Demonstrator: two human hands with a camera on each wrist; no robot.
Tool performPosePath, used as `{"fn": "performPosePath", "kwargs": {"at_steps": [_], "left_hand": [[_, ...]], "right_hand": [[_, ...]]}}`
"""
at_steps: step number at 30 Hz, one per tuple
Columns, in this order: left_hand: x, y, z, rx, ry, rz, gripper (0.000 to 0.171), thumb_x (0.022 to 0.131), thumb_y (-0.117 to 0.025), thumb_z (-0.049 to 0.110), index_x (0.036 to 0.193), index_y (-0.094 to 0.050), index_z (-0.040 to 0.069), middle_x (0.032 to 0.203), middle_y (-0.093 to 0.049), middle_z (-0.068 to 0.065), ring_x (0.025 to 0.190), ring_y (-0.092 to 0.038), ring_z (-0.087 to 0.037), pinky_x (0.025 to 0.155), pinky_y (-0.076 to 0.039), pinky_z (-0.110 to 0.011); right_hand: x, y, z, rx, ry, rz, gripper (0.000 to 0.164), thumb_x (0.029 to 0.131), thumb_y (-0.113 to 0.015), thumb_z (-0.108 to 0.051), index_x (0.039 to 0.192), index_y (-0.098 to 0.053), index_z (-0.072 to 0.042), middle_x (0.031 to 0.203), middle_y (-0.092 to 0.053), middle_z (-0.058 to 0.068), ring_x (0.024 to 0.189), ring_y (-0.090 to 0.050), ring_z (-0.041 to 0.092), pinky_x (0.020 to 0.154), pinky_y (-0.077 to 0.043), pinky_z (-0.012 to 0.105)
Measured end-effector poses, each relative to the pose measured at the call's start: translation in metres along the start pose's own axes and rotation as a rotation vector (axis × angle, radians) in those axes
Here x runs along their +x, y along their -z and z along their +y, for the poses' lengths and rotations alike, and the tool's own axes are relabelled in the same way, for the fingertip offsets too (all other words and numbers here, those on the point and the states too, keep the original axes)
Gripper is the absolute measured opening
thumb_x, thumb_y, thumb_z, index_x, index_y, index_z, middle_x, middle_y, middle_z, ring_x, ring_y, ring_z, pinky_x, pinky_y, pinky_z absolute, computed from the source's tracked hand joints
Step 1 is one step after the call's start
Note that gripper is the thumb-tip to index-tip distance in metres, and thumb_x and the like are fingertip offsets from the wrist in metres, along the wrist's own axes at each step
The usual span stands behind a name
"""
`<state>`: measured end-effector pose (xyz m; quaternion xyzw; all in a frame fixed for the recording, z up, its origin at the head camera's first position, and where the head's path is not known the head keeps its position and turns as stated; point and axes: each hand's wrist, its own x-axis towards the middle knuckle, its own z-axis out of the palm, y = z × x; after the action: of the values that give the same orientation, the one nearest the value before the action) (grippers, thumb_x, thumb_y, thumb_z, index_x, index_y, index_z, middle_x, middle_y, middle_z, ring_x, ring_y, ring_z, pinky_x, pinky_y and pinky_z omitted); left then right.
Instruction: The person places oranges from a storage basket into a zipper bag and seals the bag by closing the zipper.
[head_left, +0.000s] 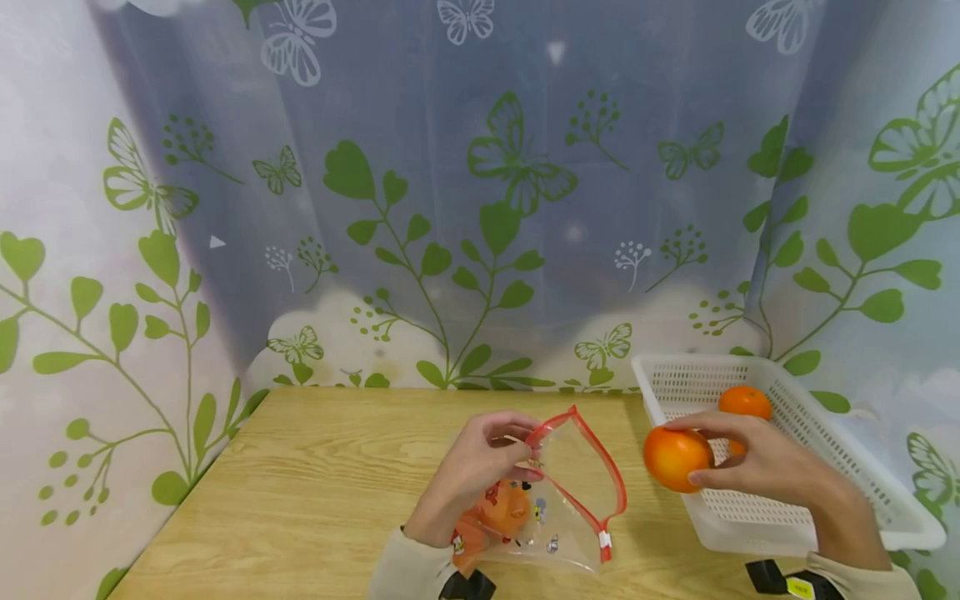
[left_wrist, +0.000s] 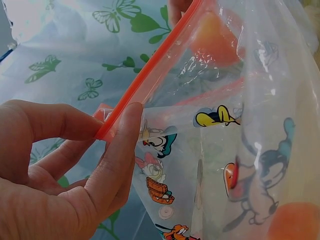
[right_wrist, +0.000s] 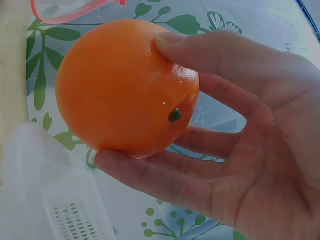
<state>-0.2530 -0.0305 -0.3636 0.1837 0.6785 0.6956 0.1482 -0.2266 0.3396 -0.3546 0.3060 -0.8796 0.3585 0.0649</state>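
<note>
Above woodgrain table [head_left: 322,475], hands [head_left: 480,462] [head_left: 776,462] grip glossy orange [head_left: 673,460], clear bag [head_left: 566,508].

Bag [head_left: 573,537]: over table [head_left: 322,475], left of basket [head_left: 757,533]
One orange [head_left: 510,508]: inside bag
Held orange [head_left: 675,460]: right of bag
Other oranges [head_left: 746,402]: in basket
Cloth [head_left: 420,108]: behind table

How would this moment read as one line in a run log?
left hand: pinches bag by red edge | right hand: holds orange, outside bag | bag: open, fruit inside | basket: more fruit inside
</note>
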Motion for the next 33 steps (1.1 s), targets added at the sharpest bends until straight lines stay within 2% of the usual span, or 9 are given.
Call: {"fn": "performPosePath", "kwargs": {"at_steps": [8,15,25,33], "left_hand": [[0.001,-0.002,0.000,-0.027,0.006,-0.011,0.026,0.098,-0.063,-0.002,0.124,-0.070,0.000,0.109,-0.070,-0.014,0.089,-0.070,-0.018,0.079,-0.068,-0.037],[0.001,-0.002,0.000,-0.005,-0.009,-0.001,0.025,0.098,-0.063,-0.001,0.122,-0.071,0.001,0.117,-0.070,-0.019,0.089,-0.070,-0.017,0.079,-0.068,-0.036],[-0.003,0.001,-0.002,-0.026,0.012,-0.006,0.027,0.098,-0.063,-0.002,0.124,-0.069,-0.001,0.109,-0.071,-0.014,0.089,-0.071,-0.019,0.079,-0.068,-0.037],[-0.001,0.000,-0.002,-0.025,0.013,0.000,0.027,0.098,-0.063,-0.001,0.124,-0.069,0.001,0.110,-0.070,-0.015,0.090,-0.071,-0.021,0.080,-0.068,-0.037]], "right_hand": [[0.001,-0.002,-0.003,0.000,0.056,0.016,0.053,0.084,-0.085,-0.007,0.134,-0.066,-0.008,0.128,-0.067,-0.018,0.107,-0.061,-0.007,0.069,-0.066,0.027],[0.004,-0.004,-0.005,-0.003,0.063,0.028,0.055,0.083,-0.085,-0.007,0.134,-0.067,-0.009,0.130,-0.066,-0.021,0.109,-0.060,-0.008,0.070,-0.066,0.027],[0.007,-0.011,-0.004,0.050,0.083,0.030,0.054,0.083,-0.084,-0.003,0.134,-0.066,-0.010,0.130,-0.069,-0.012,0.116,-0.058,-0.011,0.068,-0.066,0.029],[0.014,-0.017,-0.010,0.089,0.115,0.031,0.055,0.083,-0.083,0.000,0.135,-0.064,-0.006,0.135,-0.064,-0.020,0.120,-0.056,-0.013,0.068,-0.067,0.029]]}}
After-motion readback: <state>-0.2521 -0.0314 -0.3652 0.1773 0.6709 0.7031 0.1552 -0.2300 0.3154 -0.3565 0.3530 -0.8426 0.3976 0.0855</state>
